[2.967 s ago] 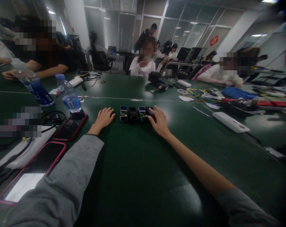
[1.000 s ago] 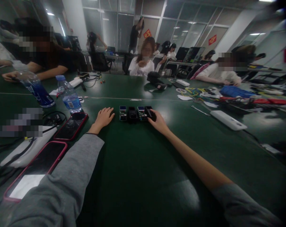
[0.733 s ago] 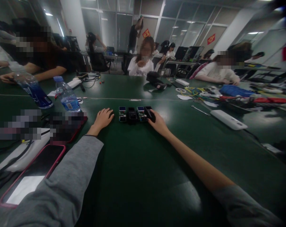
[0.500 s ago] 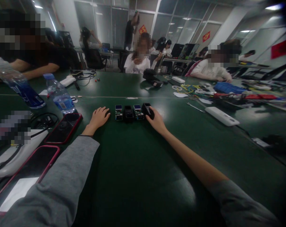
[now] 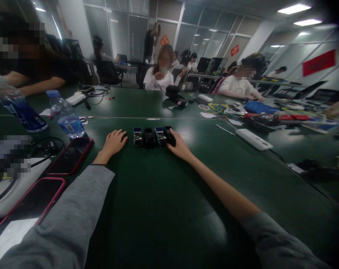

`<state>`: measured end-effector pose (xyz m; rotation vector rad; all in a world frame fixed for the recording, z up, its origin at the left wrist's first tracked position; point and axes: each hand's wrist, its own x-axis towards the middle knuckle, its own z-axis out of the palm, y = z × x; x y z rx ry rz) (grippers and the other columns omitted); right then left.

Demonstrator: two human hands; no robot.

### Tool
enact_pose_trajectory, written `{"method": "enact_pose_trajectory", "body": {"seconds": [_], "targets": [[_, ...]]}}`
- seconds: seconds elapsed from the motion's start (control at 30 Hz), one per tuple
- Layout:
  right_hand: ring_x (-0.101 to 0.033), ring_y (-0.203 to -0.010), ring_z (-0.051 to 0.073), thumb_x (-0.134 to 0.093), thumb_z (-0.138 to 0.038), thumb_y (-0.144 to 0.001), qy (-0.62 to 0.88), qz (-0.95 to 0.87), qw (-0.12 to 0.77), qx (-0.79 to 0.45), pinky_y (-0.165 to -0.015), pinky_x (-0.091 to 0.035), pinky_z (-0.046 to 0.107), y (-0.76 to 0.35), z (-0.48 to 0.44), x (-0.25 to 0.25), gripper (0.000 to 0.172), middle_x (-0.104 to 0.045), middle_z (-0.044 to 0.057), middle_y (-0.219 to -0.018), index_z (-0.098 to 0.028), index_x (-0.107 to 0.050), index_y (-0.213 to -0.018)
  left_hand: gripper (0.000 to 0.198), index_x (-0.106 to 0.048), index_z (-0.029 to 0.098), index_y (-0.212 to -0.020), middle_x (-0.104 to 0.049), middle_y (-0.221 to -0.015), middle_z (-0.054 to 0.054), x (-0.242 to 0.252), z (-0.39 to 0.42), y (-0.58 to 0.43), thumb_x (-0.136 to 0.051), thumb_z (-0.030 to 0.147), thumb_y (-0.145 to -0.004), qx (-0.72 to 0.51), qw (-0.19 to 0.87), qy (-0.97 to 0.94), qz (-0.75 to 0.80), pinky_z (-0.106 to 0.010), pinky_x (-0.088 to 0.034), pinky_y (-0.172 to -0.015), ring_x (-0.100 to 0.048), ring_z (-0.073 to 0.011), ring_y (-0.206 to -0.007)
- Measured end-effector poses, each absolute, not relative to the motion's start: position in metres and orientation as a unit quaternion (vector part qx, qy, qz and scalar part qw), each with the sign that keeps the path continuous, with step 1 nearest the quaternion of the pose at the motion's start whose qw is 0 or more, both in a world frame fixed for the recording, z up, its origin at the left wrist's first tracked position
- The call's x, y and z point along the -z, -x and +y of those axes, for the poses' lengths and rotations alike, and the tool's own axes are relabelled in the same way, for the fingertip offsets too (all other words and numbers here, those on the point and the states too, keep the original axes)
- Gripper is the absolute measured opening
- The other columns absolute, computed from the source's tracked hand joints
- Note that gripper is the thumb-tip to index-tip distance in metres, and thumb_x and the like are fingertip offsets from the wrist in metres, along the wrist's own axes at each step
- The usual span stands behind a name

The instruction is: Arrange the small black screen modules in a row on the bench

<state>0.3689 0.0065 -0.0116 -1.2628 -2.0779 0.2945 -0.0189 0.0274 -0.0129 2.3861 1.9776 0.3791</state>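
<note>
A short row lies on the dark green table. From left to right it has a circuit board with a small screen (image 5: 137, 136), a black plastic case (image 5: 149, 138), a second circuit board with a screen (image 5: 160, 135) and a second black case (image 5: 168, 135). My right hand (image 5: 179, 145) grips the second case from its right side, thumb toward me and fingers partly hidden behind it. That case stands close beside the second board; whether they touch I cannot tell. My left hand (image 5: 113, 143) rests flat on the table left of the row, fingers spread, holding nothing.
Left of my arm lie two red-edged phones (image 5: 71, 157) (image 5: 31, 205), with a water bottle (image 5: 70, 121) and a blue-labelled bottle (image 5: 20, 108) behind. At right are a white power strip (image 5: 253, 139), a wrench (image 5: 224, 129) and piled cables and tools (image 5: 259, 108). Other people sit around.
My right hand has moved the second black case slightly left, closer to the neighbouring board, and it sits straighter. My left hand has stayed flat. The camera view has shifted a little.
</note>
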Motion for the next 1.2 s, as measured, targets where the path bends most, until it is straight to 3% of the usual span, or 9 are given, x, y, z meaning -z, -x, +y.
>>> {"method": "enact_pose_trajectory", "body": {"seconds": [0.1,0.27,0.47,0.57,0.77,0.87,0.97,1.03,1.2], "targets": [[-0.025,-0.156,0.035,-0.059,-0.030,-0.088,0.483,-0.805,0.324,-0.115,-0.126,-0.030,0.061,-0.370,0.007,0.012,0.081,-0.032,0.017,-0.163,-0.022,-0.031,-0.164,0.057,-0.049,0.021,-0.156,-0.044,-0.167,-0.012,0.013,0.028,0.019,-0.032,0.048,-0.109,-0.119,0.010,-0.766,0.632,-0.053,-0.030,-0.126,-0.038,-0.0315,-0.154],[-0.027,-0.155,0.033,-0.051,-0.039,-0.099,0.508,-0.764,0.366,-0.157,-0.124,-0.032,0.063,-0.372,0.007,0.009,0.061,-0.027,0.012,-0.164,-0.030,-0.041,-0.158,0.056,-0.050,0.022,-0.155,-0.045,-0.166,-0.011,0.015,0.029,0.020,-0.033,0.049,-0.109,-0.118,0.002,-0.765,0.633,-0.053,-0.032,-0.125,-0.040,-0.0313,-0.154],[-0.043,-0.147,0.032,-0.049,-0.065,-0.103,0.498,-0.740,0.420,-0.167,-0.124,-0.035,0.058,-0.370,0.007,0.005,0.063,-0.048,0.015,-0.152,-0.026,-0.052,-0.152,0.055,-0.051,0.022,-0.154,-0.047,-0.165,-0.011,0.019,0.032,0.022,-0.033,0.048,-0.109,-0.125,-0.009,-0.771,0.624,-0.054,-0.033,-0.125,-0.041,-0.0316,-0.153],[-0.052,-0.139,0.032,-0.054,-0.062,-0.101,0.492,-0.753,0.401,-0.174,-0.122,-0.039,0.057,-0.368,0.007,0.003,0.061,-0.056,0.016,-0.147,-0.023,-0.055,-0.149,0.054,-0.053,0.023,-0.152,-0.048,-0.163,-0.012,0.019,0.031,0.022,-0.034,0.049,-0.109,-0.135,-0.011,-0.771,0.623,-0.055,-0.033,-0.124,-0.043,-0.0317,-0.151],[-0.056,-0.135,0.033,-0.053,-0.046,-0.101,0.494,-0.758,0.390,-0.170,-0.119,-0.041,0.058,-0.367,0.007,0.003,0.053,-0.061,0.016,-0.144,-0.019,-0.058,-0.146,0.055,-0.053,0.021,-0.152,-0.048,-0.164,-0.013,0.018,0.030,0.021,-0.033,0.049,-0.109,-0.139,-0.012,-0.770,0.623,-0.057,-0.034,-0.123,-0.042,-0.0340,-0.151],[-0.051,-0.140,0.033,-0.049,-0.048,-0.104,0.488,-0.753,0.418,-0.142,-0.119,-0.041,0.059,-0.365,0.003,0.001,0.059,-0.051,0.014,-0.155,-0.023,-0.045,-0.157,0.055,-0.052,0.021,-0.153,-0.047,-0.164,-0.012,0.017,0.029,0.020,-0.034,0.048,-0.109,-0.135,-0.008,-0.771,0.623,-0.057,-0.034,-0.123,-0.042,-0.0342,-0.152],[-0.037,-0.151,0.035,-0.041,-0.052,-0.107,0.487,-0.728,0.482,-0.019,-0.122,-0.035,0.062,-0.364,-0.006,-0.010,0.071,-0.029,0.012,-0.169,-0.027,-0.017,-0.169,0.055,-0.052,0.020,-0.154,-0.047,-0.164,-0.013,0.014,0.028,0.020,-0.034,0.048,-0.109,-0.131,-0.005,-0.771,0.624,-0.057,-0.034,-0.123,-0.041,-0.0342,-0.152],[-0.029,-0.155,0.037,-0.038,-0.054,-0.108,0.496,-0.722,0.478,0.063,-0.123,-0.032,0.064,-0.363,-0.011,-0.022,0.074,-0.024,0.012,-0.171,-0.028,-0.006,-0.170,0.056,-0.051,0.019,-0.154,-0.046,-0.165,-0.013,0.013,0.028,0.019,-0.034,0.048,-0.109,-0.127,-0.003,-0.770,0.626,-0.057,-0.034,-0.124,-0.041,-0.0346,-0.153],[-0.046,-0.143,0.038,-0.036,-0.049,-0.111,0.492,-0.730,0.471,0.061,-0.114,-0.043,0.063,-0.361,-0.015,-0.041,0.079,-0.034,0.013,-0.166,-0.032,0.014,-0.168,0.056,-0.052,0.019,-0.154,-0.047,-0.164,-0.013,0.012,0.028,0.018,-0.033,0.048,-0.109,-0.125,-0.001,-0.770,0.626,-0.057,-0.034,-0.124,-0.040,-0.0347,-0.153]]}}
